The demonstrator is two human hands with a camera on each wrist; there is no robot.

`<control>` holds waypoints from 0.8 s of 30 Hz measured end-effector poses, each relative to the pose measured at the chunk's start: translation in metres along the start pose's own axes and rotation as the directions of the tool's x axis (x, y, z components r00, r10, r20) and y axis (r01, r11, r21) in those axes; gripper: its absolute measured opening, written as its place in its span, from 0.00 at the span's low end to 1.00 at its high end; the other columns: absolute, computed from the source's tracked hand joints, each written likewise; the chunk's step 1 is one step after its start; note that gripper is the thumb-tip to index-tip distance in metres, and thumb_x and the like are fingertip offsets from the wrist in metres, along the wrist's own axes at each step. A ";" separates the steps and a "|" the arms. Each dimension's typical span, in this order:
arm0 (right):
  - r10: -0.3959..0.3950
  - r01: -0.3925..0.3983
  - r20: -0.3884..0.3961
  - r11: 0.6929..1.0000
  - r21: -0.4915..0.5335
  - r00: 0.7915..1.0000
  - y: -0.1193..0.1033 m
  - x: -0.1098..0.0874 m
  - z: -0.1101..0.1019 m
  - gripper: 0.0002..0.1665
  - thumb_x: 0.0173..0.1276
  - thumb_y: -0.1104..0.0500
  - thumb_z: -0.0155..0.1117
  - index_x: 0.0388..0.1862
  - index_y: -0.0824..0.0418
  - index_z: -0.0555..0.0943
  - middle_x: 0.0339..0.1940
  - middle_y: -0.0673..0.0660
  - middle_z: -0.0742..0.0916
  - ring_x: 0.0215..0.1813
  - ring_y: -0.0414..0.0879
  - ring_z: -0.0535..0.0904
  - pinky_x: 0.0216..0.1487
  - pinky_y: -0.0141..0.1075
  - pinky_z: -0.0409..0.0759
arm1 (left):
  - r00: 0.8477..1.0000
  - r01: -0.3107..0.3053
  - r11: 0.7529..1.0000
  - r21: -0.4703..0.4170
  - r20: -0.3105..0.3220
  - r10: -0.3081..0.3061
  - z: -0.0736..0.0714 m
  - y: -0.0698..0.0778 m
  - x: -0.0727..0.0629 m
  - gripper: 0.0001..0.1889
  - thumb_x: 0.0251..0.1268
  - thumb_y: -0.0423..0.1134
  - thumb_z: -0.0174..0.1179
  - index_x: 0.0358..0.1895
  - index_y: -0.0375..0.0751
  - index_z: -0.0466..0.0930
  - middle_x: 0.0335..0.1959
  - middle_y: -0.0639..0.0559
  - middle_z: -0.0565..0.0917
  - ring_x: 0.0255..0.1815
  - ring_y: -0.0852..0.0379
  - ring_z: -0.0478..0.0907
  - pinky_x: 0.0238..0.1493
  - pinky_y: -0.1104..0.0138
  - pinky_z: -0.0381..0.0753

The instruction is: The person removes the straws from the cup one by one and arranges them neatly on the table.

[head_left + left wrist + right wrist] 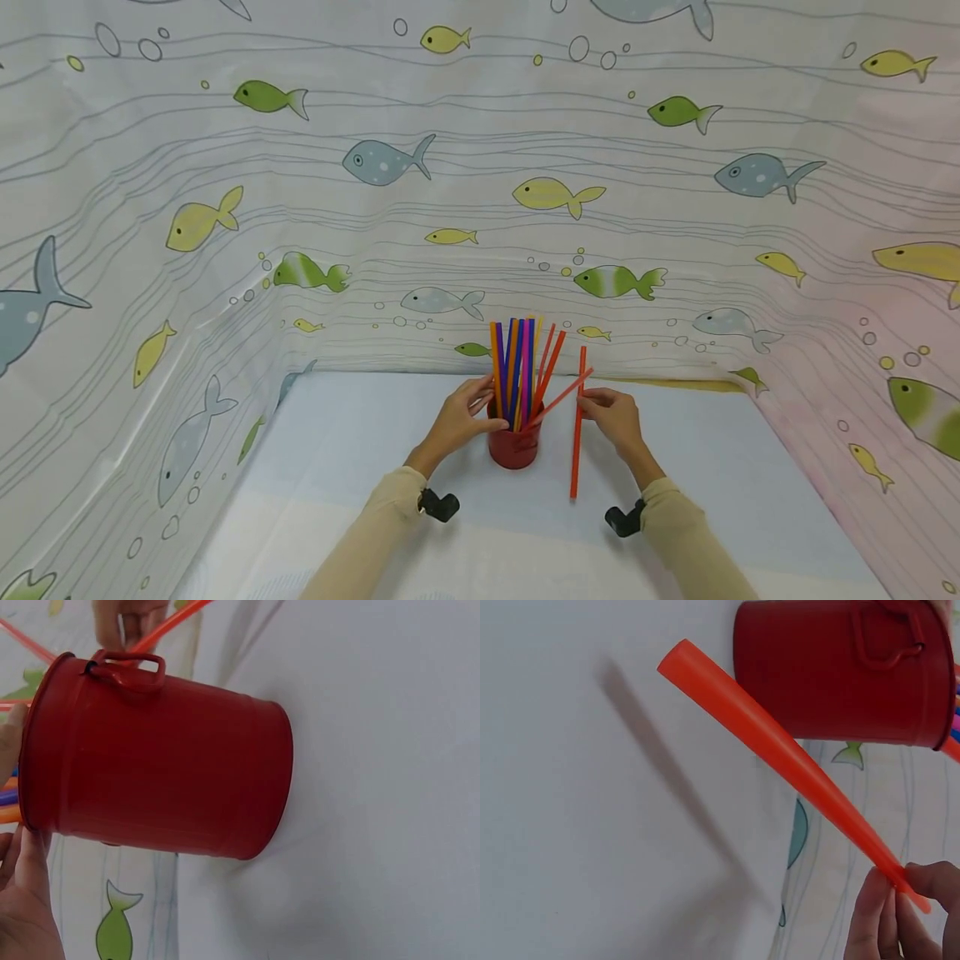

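A small red metal bucket [513, 452] with side handles stands on the table, full of upright drinking straws [516, 367] in orange, purple, blue, pink, yellow and red. My left hand [463, 418] grips it at the rim, thumb on the near side and fingers round the left. To its right, my right hand [617, 418] pinches one orange-red straw [577, 454] between thumb and fingertips. In the right wrist view that straw [780, 754] slants beside the bucket [810, 682], its shadow on the tabletop. Another red straw [558, 402] leans far out over the bucket's right rim.
The white tabletop [675, 483] meets a fish-patterned curtain [375, 225] close behind the bucket, and the curtain also rises on the left and right. Black wrist cameras [439, 505] sit on both sleeves.
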State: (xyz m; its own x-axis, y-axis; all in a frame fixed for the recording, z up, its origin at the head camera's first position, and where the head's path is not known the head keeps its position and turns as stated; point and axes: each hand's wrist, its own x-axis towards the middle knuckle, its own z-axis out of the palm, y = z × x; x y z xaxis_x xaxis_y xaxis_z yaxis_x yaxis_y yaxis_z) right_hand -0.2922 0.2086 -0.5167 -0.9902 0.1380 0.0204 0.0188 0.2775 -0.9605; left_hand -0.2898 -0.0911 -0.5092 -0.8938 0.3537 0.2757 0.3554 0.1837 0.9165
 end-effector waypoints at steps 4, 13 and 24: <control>0.036 -0.036 0.008 0.999 -0.039 0.999 0.011 -0.004 0.003 0.18 0.64 0.57 0.70 0.48 0.69 0.84 0.38 0.60 0.88 0.34 0.46 0.87 0.48 0.47 0.85 | 1.000 0.014 1.000 0.001 -0.001 -0.014 0.000 0.001 0.001 0.45 0.49 0.37 0.76 0.72 0.39 0.63 0.62 0.49 0.72 0.64 0.53 0.72 0.61 0.70 0.73; 0.078 -0.077 0.021 0.995 -0.065 0.997 0.027 -0.013 0.007 0.17 0.63 0.59 0.70 0.45 0.71 0.84 0.35 0.60 0.88 0.32 0.48 0.87 0.41 0.42 0.86 | 1.000 0.008 1.000 -0.005 0.004 -0.008 0.000 0.000 0.000 0.46 0.48 0.40 0.76 0.73 0.38 0.63 0.62 0.48 0.72 0.65 0.53 0.71 0.61 0.71 0.73; 0.120 -0.117 0.011 0.982 -0.148 0.993 0.037 -0.017 0.012 0.16 0.60 0.58 0.73 0.40 0.69 0.86 0.28 0.57 0.88 0.27 0.44 0.84 0.29 0.32 0.82 | 1.000 0.006 1.000 -0.019 0.004 -0.006 -0.001 -0.001 0.000 0.46 0.48 0.41 0.76 0.73 0.41 0.63 0.62 0.49 0.72 0.65 0.53 0.71 0.64 0.63 0.72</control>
State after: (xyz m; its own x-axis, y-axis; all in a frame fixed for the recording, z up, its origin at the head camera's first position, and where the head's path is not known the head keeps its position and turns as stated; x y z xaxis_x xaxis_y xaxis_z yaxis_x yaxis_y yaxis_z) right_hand -0.2766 0.2054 -0.5563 -0.9823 0.1600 -0.0978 0.1548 0.3971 -0.9046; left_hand -0.2902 -0.0920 -0.5099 -0.8949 0.3559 0.2692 0.3447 0.1684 0.9235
